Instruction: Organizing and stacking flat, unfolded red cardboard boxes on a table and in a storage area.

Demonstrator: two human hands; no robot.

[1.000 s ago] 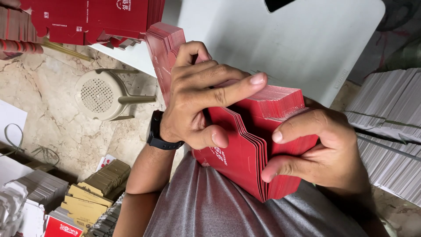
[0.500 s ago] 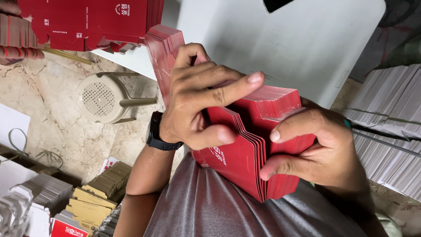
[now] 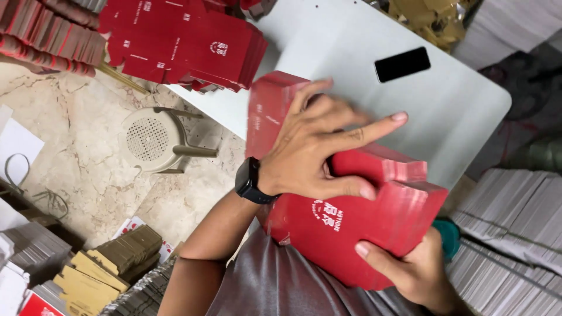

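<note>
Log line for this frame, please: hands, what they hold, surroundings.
left hand: fingers spread on red card stack | right hand: grips stack from below | table: phone, more red cards

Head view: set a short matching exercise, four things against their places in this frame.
Things:
1 black phone
2 wristwatch
3 round white fan
4 stack of red flat cartons

Places:
A on the marble floor
B between both hands
C on the white table
D on the left wrist

Pairs: 1-C, 2-D, 3-A, 4-B
</note>
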